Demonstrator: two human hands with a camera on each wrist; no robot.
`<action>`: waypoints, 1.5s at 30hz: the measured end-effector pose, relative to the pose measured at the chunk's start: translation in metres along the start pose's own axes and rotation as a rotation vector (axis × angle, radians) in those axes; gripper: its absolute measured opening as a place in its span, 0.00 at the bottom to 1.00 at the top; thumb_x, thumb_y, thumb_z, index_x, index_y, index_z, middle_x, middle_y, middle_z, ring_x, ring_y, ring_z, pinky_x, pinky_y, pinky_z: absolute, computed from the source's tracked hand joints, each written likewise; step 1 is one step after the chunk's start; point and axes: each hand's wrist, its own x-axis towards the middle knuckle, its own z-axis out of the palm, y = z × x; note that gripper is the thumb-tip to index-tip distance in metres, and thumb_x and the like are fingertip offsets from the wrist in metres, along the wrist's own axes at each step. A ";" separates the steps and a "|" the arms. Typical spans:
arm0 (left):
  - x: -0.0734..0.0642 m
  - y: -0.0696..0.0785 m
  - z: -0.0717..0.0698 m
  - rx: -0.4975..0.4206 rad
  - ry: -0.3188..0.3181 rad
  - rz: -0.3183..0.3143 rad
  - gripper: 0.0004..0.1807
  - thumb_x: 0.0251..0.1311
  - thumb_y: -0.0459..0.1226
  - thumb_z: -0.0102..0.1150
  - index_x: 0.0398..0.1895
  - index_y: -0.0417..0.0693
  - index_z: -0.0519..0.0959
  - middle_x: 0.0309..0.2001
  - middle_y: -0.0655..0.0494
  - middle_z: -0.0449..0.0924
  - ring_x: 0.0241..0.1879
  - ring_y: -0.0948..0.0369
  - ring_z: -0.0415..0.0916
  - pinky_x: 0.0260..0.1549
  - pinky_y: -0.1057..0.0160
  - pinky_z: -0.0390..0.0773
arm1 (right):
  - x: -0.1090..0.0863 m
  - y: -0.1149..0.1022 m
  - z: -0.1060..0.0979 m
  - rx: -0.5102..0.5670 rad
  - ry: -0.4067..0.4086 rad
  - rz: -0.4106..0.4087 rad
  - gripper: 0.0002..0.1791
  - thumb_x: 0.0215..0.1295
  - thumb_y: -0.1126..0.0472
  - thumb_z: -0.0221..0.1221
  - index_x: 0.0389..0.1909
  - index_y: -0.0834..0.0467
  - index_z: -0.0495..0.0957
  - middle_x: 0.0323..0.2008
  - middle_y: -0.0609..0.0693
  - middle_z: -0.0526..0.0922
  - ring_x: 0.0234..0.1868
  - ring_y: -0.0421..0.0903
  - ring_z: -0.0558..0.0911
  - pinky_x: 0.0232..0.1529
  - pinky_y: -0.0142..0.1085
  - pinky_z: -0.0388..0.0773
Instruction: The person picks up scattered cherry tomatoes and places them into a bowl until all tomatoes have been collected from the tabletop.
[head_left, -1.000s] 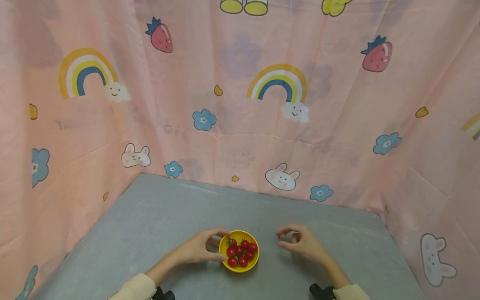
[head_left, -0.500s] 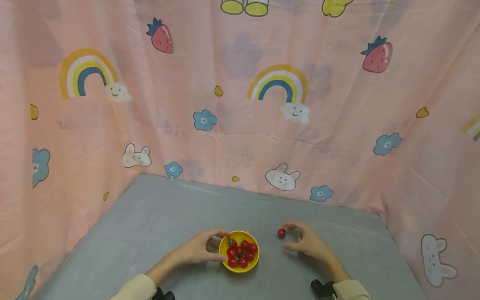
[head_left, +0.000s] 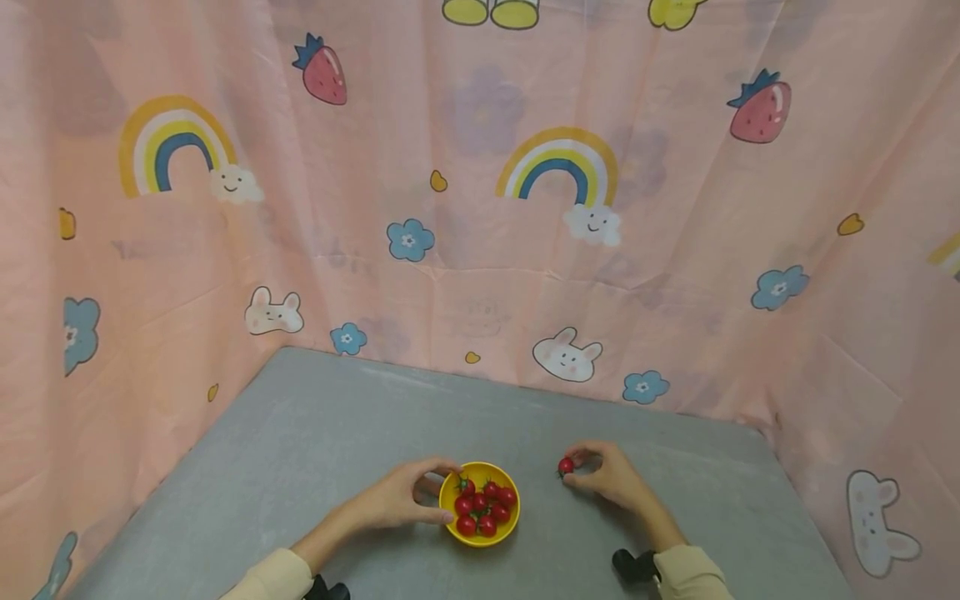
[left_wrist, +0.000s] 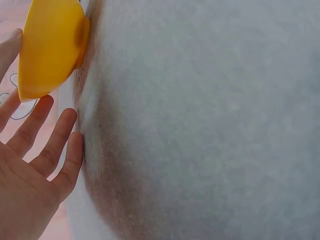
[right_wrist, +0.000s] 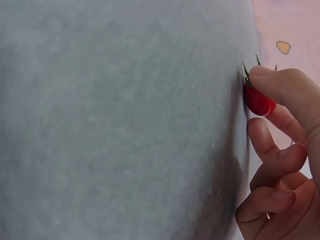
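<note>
My left hand point(head_left: 393, 496) steadies a small yellow bowl point(head_left: 480, 542), its thumb and forefinger set on either side of the rim. In the left wrist view, fingertips touch the bowl point(left_wrist: 50, 50) while the lower fingers stay apart from it. Several red cherry tomatoes point(head_left: 480, 502) with green stalks lie inside. To the right of the bowl, my right hand point(head_left: 611, 477) pinches a single cherry tomato point(head_left: 566, 466) between thumb and forefinger. The right wrist view has this tomato point(right_wrist: 259, 101) low at the tabletop, with the other fingers curled below it.
The grey tabletop point(head_left: 375, 417) stretches around both hands. A pink curtain point(head_left: 480, 283) printed with rainbows, rabbits and strawberries hangs behind it and along both sides. Dark wrist-camera mounts show at the right wrist point(head_left: 633, 567) and left wrist point(head_left: 327, 589).
My right hand had its fingers spread beside the lone cherry tomato half a second ago; now it pinches that tomato. The left hand and the bowl have stayed where they were.
</note>
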 end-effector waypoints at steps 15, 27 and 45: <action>0.000 0.002 0.000 0.001 -0.009 0.019 0.29 0.62 0.39 0.73 0.65 0.56 0.74 0.63 0.56 0.75 0.53 0.57 0.80 0.46 0.59 0.81 | -0.003 0.001 -0.001 0.003 0.042 0.008 0.14 0.54 0.65 0.75 0.41 0.59 0.85 0.34 0.48 0.83 0.40 0.50 0.79 0.47 0.51 0.74; 0.000 0.006 0.000 0.011 -0.008 0.014 0.29 0.61 0.40 0.73 0.66 0.54 0.74 0.62 0.56 0.76 0.53 0.57 0.80 0.46 0.60 0.81 | -0.012 0.005 -0.007 0.052 0.040 -0.014 0.13 0.57 0.61 0.75 0.42 0.59 0.85 0.34 0.48 0.83 0.33 0.46 0.77 0.30 0.32 0.69; 0.000 0.002 0.000 0.007 -0.010 0.031 0.29 0.61 0.40 0.73 0.66 0.54 0.74 0.63 0.55 0.76 0.53 0.58 0.80 0.46 0.58 0.82 | -0.008 -0.029 -0.002 0.090 -0.022 -0.038 0.14 0.59 0.60 0.74 0.44 0.57 0.85 0.38 0.50 0.84 0.16 0.37 0.64 0.18 0.29 0.61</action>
